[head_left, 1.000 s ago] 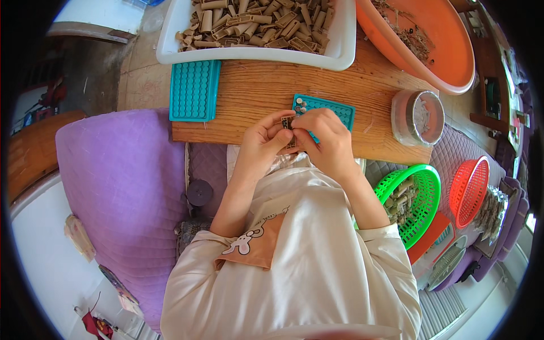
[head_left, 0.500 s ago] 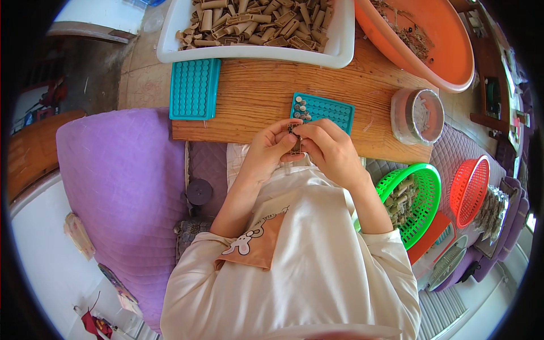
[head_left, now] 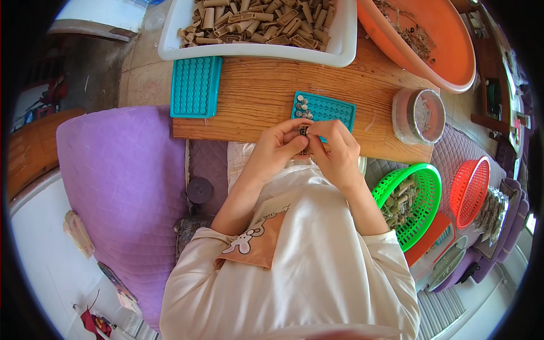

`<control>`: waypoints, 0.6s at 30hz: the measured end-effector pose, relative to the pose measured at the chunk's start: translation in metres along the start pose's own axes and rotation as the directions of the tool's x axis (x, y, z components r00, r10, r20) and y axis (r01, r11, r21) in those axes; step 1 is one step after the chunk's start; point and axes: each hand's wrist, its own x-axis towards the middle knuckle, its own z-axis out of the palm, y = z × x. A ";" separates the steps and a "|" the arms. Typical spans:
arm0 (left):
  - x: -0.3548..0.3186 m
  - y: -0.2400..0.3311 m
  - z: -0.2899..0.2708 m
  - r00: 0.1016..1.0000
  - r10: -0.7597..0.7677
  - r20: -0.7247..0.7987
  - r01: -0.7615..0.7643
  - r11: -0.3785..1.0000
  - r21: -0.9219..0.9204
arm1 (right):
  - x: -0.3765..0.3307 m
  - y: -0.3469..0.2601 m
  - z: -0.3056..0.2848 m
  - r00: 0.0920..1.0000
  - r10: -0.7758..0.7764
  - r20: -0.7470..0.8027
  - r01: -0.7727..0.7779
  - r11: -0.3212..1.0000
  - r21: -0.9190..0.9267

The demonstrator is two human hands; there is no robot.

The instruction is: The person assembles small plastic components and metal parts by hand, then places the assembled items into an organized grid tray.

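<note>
Held piece: a small dark cylindrical piece sat pinched between the fingertips of both hands, just short of the near edge of the teal tray.
Long axis: too small to tell for certain; it seemed to stand roughly upright in the pinch.
Left hand: fingers narrow, thumb and forefinger closed on the small piece from its left side.
Right hand: fingers narrow too, closed on the same piece from its right; neither hand was clearly nearer, both touched it.
Direction from fingers: the small teal plastic tray with rows of round sockets lay just beyond the fingertips, away from the body; a few sockets in its far left corner held similar dark pieces.
Support: the wooden plank desk carried the tray.
Left of the fingers: a second, larger teal socket tray, well apart.
Beyond: a white tub of brown tube pieces and an orange basin.
Right of the fingers: a round clear lidded container; lower, a green basket and a red basket.
</note>
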 end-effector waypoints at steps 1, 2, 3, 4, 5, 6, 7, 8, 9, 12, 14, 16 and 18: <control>0.000 -0.001 -0.003 1.000 0.000 0.000 0.000 1.000 -0.001 | -0.001 0.001 -0.001 0.999 -0.050 0.008 0.050 0.999 0.006; 0.000 -0.004 -0.007 1.000 -0.008 -0.021 0.008 1.000 -0.030 | -0.001 0.003 -0.002 0.999 -0.050 0.008 0.050 0.999 0.006; 0.000 -0.005 -0.009 0.999 -0.019 -0.041 0.017 0.998 -0.060 | -0.003 0.004 -0.004 0.997 -0.043 0.068 0.039 0.997 0.061; 0.000 -0.006 -0.011 0.999 -0.021 -0.040 0.018 0.998 -0.061 | -0.004 0.005 -0.005 0.991 -0.039 0.128 0.024 0.993 0.116; 0.000 -0.006 -0.012 0.998 -0.045 -0.051 0.041 0.996 -0.073 | -0.005 0.006 -0.004 0.991 -0.037 0.129 0.022 0.993 0.116; 0.000 -0.006 -0.013 0.996 -0.067 -0.061 0.062 0.994 -0.086 | -0.006 0.010 -0.003 0.997 0.050 0.060 -0.058 0.987 0.149; 0.000 -0.007 -0.013 0.996 -0.067 -0.062 0.061 0.994 -0.087 | -0.006 0.014 -0.001 0.990 0.138 -0.005 -0.134 0.973 0.188; 0.000 -0.007 -0.013 0.995 -0.033 -0.093 0.026 0.997 -0.068 | -0.005 0.020 0.000 0.991 0.137 -0.003 -0.134 0.973 0.188; 0.000 -0.006 -0.013 0.992 0.003 -0.123 -0.009 0.999 -0.047 | -0.002 0.031 0.002 0.965 0.260 -0.027 -0.257 0.962 0.088; -0.001 -0.003 -0.014 0.988 0.053 -0.143 -0.055 0.998 -0.012 | -0.001 0.055 0.012 0.928 0.368 -0.061 -0.370 0.928 -0.035; -0.001 -0.002 -0.017 0.986 0.064 -0.154 -0.065 0.998 -0.002 | -0.002 0.058 0.018 0.958 0.284 -0.021 -0.283 0.941 -0.188; -0.002 -0.002 -0.018 0.984 0.073 -0.164 -0.073 0.997 0.006 | -0.005 0.055 0.022 0.961 0.276 0.007 -0.265 0.931 -0.252; -0.004 -0.001 -0.020 0.981 0.083 -0.174 -0.089 0.996 -0.022 | -0.006 0.053 0.025 0.963 0.268 0.035 -0.244 0.918 -0.314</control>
